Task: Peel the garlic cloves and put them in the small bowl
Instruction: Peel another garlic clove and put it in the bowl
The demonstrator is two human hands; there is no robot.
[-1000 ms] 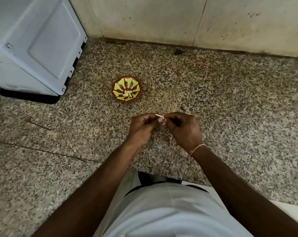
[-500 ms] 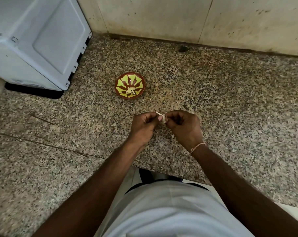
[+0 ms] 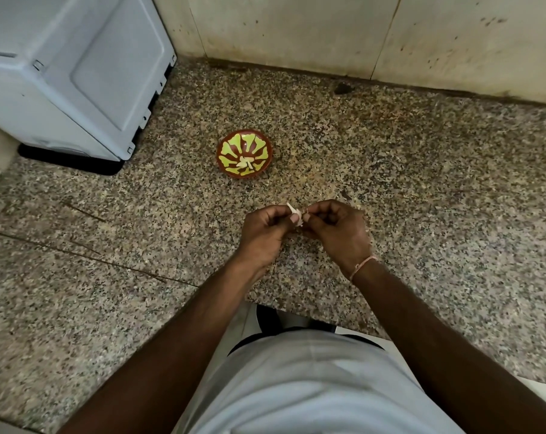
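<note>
Pinching one garlic clove (image 3: 296,214) between curled fingertips, left hand (image 3: 265,233) and right hand (image 3: 337,230) meet above the counter (image 3: 421,198), near the small bowl (image 3: 244,153) holding peeled cloves (image 3: 245,162)

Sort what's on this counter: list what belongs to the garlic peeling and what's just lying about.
Part of the job:
left hand and right hand, both pinching the garlic clove
small bowl holding peeled cloves

Just lying about:
white appliance
dark speck by the wall
</note>
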